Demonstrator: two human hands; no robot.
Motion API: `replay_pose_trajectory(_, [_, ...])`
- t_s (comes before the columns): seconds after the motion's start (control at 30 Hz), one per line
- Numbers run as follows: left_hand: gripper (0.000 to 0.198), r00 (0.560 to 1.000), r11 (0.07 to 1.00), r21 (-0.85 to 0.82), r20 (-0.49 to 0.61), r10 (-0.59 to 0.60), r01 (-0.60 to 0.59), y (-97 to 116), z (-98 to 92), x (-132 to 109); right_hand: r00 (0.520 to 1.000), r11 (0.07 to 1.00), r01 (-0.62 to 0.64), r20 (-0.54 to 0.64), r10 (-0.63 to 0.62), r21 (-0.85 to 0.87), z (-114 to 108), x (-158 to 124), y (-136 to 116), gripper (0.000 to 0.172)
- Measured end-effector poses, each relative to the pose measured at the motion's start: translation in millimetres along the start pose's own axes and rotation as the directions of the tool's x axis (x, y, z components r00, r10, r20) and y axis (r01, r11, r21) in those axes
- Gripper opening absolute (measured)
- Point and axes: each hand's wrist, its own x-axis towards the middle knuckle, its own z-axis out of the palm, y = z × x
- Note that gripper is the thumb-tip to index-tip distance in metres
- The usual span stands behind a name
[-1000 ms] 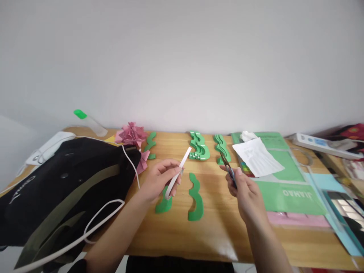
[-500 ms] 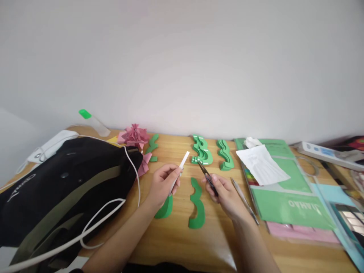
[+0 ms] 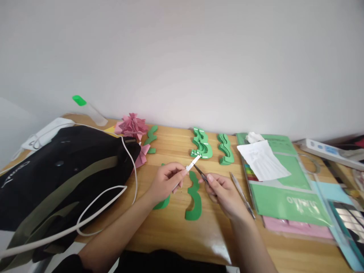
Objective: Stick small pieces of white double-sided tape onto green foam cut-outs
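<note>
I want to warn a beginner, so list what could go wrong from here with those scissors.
1. The scissors in the right hand point toward the left hand, which pinches the white strip nearby; a slip could nick a finger.
2. The strip juts out unsupported, so it may bend and cut crooked.

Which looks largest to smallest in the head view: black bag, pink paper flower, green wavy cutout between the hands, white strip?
1. black bag
2. pink paper flower and green wavy cutout: alike, flower farther, unranked
3. white strip, partly inside left hand
</note>
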Motion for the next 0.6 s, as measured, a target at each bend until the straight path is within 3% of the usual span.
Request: replay_pose_trajectory(0.6, [0.024,0.999,0.999,0.035,0.035,-0.007,0.006,1.5,-0.3,-3.0,0.999,1.0,0.026,-0.027,-0.026,-0.004,-2.9,-1.3,0.5,0.054])
